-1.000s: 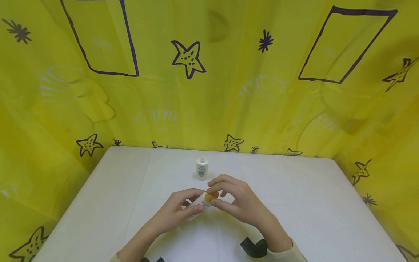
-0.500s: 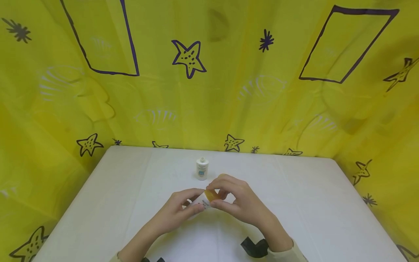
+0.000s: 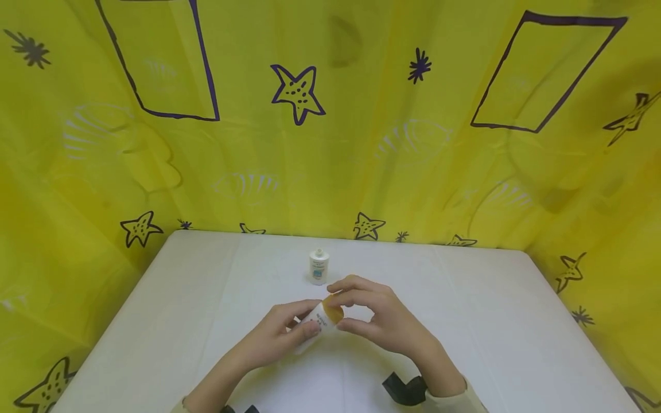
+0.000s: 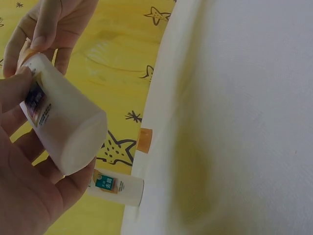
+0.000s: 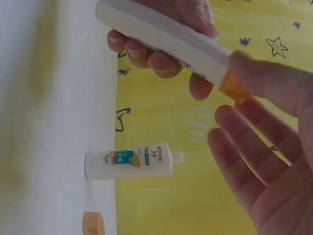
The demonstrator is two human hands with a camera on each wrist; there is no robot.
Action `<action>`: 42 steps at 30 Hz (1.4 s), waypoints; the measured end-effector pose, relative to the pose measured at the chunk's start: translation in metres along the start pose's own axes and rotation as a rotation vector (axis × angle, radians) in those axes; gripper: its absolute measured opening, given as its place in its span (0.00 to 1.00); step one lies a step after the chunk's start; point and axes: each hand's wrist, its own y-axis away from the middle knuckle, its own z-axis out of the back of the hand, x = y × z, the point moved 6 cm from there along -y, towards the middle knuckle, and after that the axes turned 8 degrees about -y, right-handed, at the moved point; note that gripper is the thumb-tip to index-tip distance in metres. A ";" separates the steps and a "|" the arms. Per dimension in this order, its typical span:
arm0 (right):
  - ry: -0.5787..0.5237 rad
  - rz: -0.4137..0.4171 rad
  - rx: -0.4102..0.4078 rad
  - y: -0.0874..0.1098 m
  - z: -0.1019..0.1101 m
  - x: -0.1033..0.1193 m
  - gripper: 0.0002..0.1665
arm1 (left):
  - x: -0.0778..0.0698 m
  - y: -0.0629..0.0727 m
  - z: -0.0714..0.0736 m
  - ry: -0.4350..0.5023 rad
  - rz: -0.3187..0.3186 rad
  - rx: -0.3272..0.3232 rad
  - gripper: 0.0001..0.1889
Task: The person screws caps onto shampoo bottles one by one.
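My left hand (image 3: 286, 331) grips a white shampoo-type bottle (image 4: 71, 110) around its body, thumb on the label side. The bottle is tilted above the table, its flat base toward the left wrist camera. At its upper end sits an orange cap (image 5: 232, 88), pinched between the thumb and forefinger of my right hand (image 3: 384, 315). The other right fingers are loosely bent and off the bottle in the right wrist view. Beyond the hands a second white bottle (image 3: 318, 268) stands upright, with a bare white nozzle and a teal label patch.
A loose orange cap (image 5: 93, 223) stands on the table near the second bottle, seen in both wrist views. The white-covered table (image 3: 206, 287) meets a yellow patterned curtain (image 3: 330, 149) at its back edge. Black straps (image 3: 405, 389) are at the wrists.
The right fingers have shifted their hold on the orange cap, and more of the cap shows now. The held bottle has turned slightly in the left hand. The standing bottle has not moved.
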 end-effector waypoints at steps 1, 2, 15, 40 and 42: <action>0.000 0.017 0.007 0.000 0.000 0.001 0.18 | 0.000 0.000 -0.001 0.022 -0.010 0.018 0.14; -0.008 0.033 0.015 0.000 -0.001 0.002 0.18 | -0.001 0.001 -0.002 0.045 -0.022 0.037 0.14; -0.116 0.186 -0.012 -0.001 -0.005 0.008 0.17 | -0.007 0.001 -0.008 0.110 -0.073 0.057 0.13; 0.078 -0.045 -0.260 -0.002 -0.015 0.001 0.11 | -0.031 0.008 0.002 -0.629 -0.238 -0.501 0.15; 0.079 -0.042 -0.274 -0.002 -0.015 0.000 0.12 | -0.031 0.007 0.003 -0.638 -0.238 -0.509 0.15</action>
